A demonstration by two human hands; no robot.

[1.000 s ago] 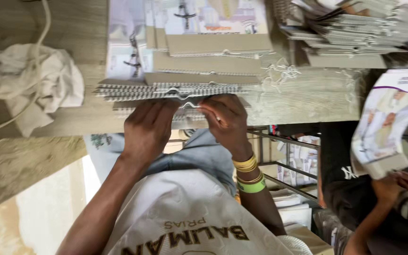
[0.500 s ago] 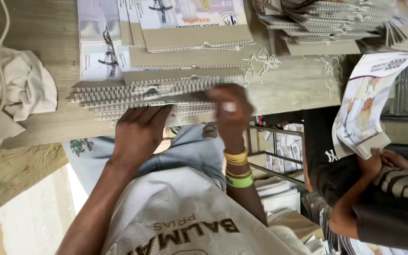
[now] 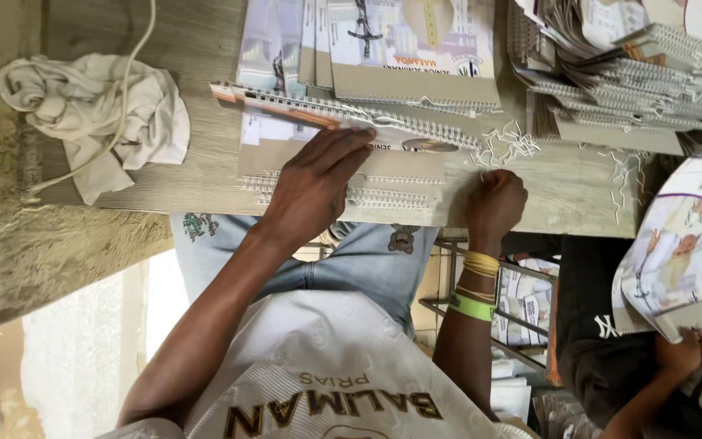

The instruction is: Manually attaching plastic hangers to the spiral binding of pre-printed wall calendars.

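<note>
While left hand [image 3: 318,191] presses flat, open, on spiral-bound calendar [image 3: 343,183] at table [image 3: 205,175] edge, right hand [image 3: 493,203] fisted beside it, grasp unclear. Risk: loose wire combs [image 3: 509,146] snag, calendar slides off.

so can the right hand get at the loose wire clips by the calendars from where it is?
Probably yes. The right hand rests fisted on the table just below the loose wire clips, with only bare tabletop between them.

The person wears a white ribbed shirt with gold lettering, blue jeans, and yellow and green wristbands [image 3: 474,286].
</note>
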